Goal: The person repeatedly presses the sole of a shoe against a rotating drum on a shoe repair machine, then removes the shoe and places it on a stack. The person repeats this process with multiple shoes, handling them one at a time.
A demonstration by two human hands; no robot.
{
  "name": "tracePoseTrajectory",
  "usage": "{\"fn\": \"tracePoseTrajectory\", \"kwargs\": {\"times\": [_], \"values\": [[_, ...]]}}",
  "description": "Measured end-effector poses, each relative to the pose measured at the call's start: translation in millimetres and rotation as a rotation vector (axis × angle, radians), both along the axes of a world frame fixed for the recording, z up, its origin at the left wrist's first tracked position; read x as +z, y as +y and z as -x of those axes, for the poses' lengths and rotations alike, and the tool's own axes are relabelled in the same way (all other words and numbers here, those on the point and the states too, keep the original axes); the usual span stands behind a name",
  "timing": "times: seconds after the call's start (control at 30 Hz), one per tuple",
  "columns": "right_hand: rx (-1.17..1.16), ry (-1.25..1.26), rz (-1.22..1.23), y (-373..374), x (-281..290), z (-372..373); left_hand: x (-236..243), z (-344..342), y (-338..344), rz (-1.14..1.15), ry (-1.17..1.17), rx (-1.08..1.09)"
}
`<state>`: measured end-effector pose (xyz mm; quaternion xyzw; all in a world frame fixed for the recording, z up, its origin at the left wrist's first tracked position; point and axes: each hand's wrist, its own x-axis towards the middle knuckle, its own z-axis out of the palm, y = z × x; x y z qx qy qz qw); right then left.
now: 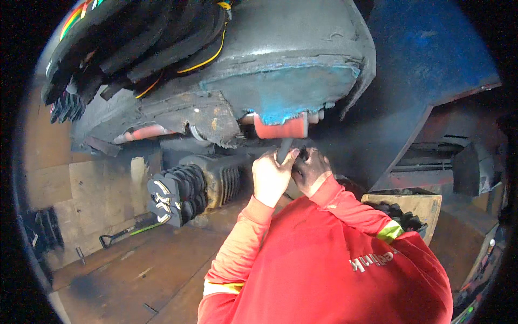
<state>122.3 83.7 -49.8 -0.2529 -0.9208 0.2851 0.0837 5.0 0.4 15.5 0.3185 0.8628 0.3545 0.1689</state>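
Both my hands are held up at the middle, just below a red sanding drum (286, 128) under a grey, dust-coated machine hood. My left hand (271, 175) is closed, thumb up, on a dark grey shoe sole (284, 149). Beside it, my right hand (313, 168), darkened by dust, has its fingers curled round the same sole. The sole's upper end is at the underside of the drum; whether it touches cannot be made out. Much of the sole is hidden by my fingers. Ragged blue sheeting (280, 94) hangs over the drum.
Black soles (145, 43) are heaped on top of the hood at upper left. More stacked soles (178, 194) stand by a dusty motor (221, 178) on the left. A cardboard box (431, 208) holding dark pieces is at right. A blue panel (415, 59) rises behind it.
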Motion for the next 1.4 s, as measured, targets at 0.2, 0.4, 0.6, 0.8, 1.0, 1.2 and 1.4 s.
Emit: {"fn": "tracePoseTrajectory", "kwargs": {"times": [0.2, 0.4, 0.6, 0.8, 1.0, 1.2, 1.4], "values": [[0.086, 0.034, -0.146, 2, -13, -7, 13, -17, -13, -0.144, -0.050, 0.067], [0.103, 0.451, -0.176, -2, -34, -18, 5, -23, -44, -0.290, -0.374, 0.197], [-0.997, 0.311, 2.052, 15, -57, -30, -2, -23, -78, -0.373, -0.226, 0.054], [-0.183, 0.567, 2.232, -5, -98, 28, 28, -17, -82, -0.227, -0.321, 0.182], [-0.175, 0.454, 2.470, -7, -103, 64, 48, 14, -48, -0.134, 0.251, -0.044], [-0.302, 0.516, 2.567, -16, -149, 43, 44, 13, -20, -0.124, 0.109, -0.101], [-0.447, 0.544, 2.640, 4, -141, 4, 31, 9, 5, -0.035, 0.021, -0.134]]}}
